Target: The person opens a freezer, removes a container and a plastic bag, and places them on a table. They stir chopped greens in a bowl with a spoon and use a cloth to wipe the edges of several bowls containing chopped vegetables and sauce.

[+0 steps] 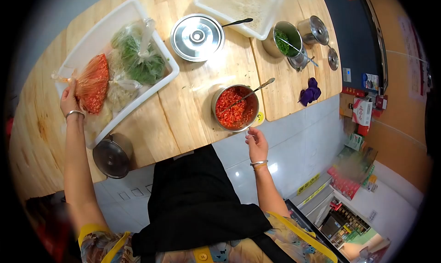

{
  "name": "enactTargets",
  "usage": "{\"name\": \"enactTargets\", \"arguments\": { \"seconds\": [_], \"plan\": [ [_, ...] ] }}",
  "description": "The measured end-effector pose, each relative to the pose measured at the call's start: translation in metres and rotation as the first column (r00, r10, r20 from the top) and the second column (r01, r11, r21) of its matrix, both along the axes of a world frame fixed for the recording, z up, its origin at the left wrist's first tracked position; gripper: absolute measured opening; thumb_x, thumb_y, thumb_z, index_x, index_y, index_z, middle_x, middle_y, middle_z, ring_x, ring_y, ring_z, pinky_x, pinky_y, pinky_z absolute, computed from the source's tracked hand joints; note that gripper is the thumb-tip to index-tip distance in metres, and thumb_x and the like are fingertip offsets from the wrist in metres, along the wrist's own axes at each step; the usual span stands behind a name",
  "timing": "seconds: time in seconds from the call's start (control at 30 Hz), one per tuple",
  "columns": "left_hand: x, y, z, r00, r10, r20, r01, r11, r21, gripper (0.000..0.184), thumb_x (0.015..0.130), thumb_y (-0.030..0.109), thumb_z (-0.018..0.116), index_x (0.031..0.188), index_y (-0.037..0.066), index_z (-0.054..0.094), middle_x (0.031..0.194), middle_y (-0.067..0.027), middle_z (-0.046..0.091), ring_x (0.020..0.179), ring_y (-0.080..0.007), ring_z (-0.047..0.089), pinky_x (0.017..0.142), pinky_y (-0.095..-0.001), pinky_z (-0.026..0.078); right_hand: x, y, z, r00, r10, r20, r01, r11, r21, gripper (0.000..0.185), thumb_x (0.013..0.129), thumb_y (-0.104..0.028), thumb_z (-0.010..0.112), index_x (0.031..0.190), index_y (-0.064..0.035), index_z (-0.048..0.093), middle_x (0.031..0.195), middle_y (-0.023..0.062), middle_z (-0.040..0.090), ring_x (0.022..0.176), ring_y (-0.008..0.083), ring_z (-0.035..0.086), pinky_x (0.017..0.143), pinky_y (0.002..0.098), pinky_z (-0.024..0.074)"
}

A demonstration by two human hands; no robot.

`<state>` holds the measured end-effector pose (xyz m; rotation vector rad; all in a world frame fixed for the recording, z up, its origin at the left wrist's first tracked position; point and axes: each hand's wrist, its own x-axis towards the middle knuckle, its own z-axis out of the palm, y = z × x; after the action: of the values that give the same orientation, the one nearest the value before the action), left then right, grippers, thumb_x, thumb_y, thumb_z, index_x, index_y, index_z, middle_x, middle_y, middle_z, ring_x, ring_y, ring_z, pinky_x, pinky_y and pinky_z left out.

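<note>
My left hand (70,100) is closed on the gathered top of a clear plastic bag of chopped red chili (95,90). That bag is in a white plastic tub (131,105), beside a tied bag of chopped greens (146,65) and a bag of something pale (120,89). Just below the rim of a steel pot (235,129), my right hand (257,145) has its fingers pinched together; a thin line shows at the fingertips, too small to name. The pot holds chopped red chili (229,110) with a spoon (251,93) leaning in it.
A lidded steel pot (197,37) stands at the table's middle. Behind it is another white tub (243,8). To the right are a pot of chopped greens (285,38), smaller lidded pots (313,29) and a purple item (310,92). A dark-lidded pot (111,157) stands at the near edge.
</note>
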<state>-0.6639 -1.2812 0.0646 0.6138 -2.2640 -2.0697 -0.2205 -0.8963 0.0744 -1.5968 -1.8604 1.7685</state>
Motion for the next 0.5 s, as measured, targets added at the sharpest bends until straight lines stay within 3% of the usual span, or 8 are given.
{"name": "enactTargets", "arguments": {
  "seconds": [0.03, 0.17, 0.2, 0.3, 0.43, 0.5],
  "plan": [
    [-0.002, 0.005, 0.004, 0.998, 0.061, -0.024, -0.059, 0.996, 0.066, 0.019, 0.075, 0.016, 0.072, 0.074, 0.004, 0.057, 0.066, 0.0000, 0.056, 0.057, -0.0077, 0.049, 0.052, -0.0203, 0.041, -0.001, 0.000, 0.000, 0.996, 0.079, 0.041, -0.083, 0.991, 0.105, 0.028, 0.083, -0.003, 0.050, 0.111, -0.0021, 0.053, 0.099, 0.0077, 0.056, 0.084, 0.0135, 0.056, 0.070, 0.0249, 0.0487],
    [-0.012, 0.001, 0.005, 0.980, 0.033, -0.197, -0.038, 0.999, -0.020, 0.021, 0.076, 0.017, 0.071, 0.071, 0.004, 0.055, 0.067, 0.0006, 0.054, 0.058, -0.0077, 0.048, 0.052, -0.0204, 0.040, -0.011, -0.001, 0.013, 0.953, 0.249, 0.174, -0.295, 0.894, 0.337, 0.031, 0.081, -0.001, 0.051, 0.112, -0.0048, 0.054, 0.098, 0.0080, 0.056, 0.082, 0.0142, 0.057, 0.069, 0.0253, 0.0485],
    [-0.014, -0.005, 0.003, 0.986, -0.010, -0.168, -0.017, 0.988, -0.156, 0.020, 0.077, 0.018, 0.069, 0.071, 0.006, 0.055, 0.065, 0.0021, 0.052, 0.056, -0.0064, 0.044, 0.049, -0.0192, 0.036, -0.012, -0.002, 0.015, 0.957, 0.237, 0.167, -0.281, 0.898, 0.337, 0.031, 0.081, -0.001, 0.051, 0.112, -0.0048, 0.054, 0.098, 0.0080, 0.056, 0.082, 0.0142, 0.057, 0.069, 0.0253, 0.0485],
    [-0.004, -0.009, -0.028, 0.995, -0.086, -0.060, 0.067, 0.963, -0.262, 0.021, 0.078, 0.019, 0.069, 0.070, 0.007, 0.054, 0.064, 0.0034, 0.050, 0.053, -0.0055, 0.041, 0.048, -0.0186, 0.032, -0.013, -0.008, 0.015, 0.961, 0.244, 0.131, -0.276, 0.887, 0.369, 0.033, 0.080, 0.000, 0.049, 0.112, -0.0046, 0.053, 0.094, 0.0109, 0.056, 0.078, 0.0188, 0.057, 0.066, 0.0266, 0.0482],
    [-0.006, -0.031, -0.049, 0.998, -0.066, -0.001, 0.064, 0.963, -0.261, 0.021, 0.080, 0.020, 0.067, 0.072, 0.007, 0.052, 0.066, 0.0038, 0.050, 0.056, -0.0049, 0.041, 0.048, -0.0190, 0.033, -0.012, -0.013, 0.020, 0.957, 0.264, 0.123, -0.291, 0.888, 0.355, 0.033, 0.080, 0.001, 0.049, 0.112, -0.0049, 0.054, 0.094, 0.0106, 0.056, 0.078, 0.0185, 0.057, 0.066, 0.0267, 0.0480],
    [-0.011, -0.026, -0.044, 0.986, -0.144, 0.084, 0.165, 0.913, -0.374, 0.017, 0.081, 0.019, 0.064, 0.078, 0.007, 0.053, 0.070, 0.0035, 0.053, 0.058, -0.0051, 0.045, 0.049, -0.0183, 0.035, -0.010, -0.009, 0.020, 0.966, 0.244, 0.086, -0.259, 0.902, 0.347, 0.033, 0.079, 0.001, 0.049, 0.111, -0.0048, 0.054, 0.094, 0.0105, 0.057, 0.078, 0.0183, 0.057, 0.066, 0.0265, 0.0480]
  ]
}}
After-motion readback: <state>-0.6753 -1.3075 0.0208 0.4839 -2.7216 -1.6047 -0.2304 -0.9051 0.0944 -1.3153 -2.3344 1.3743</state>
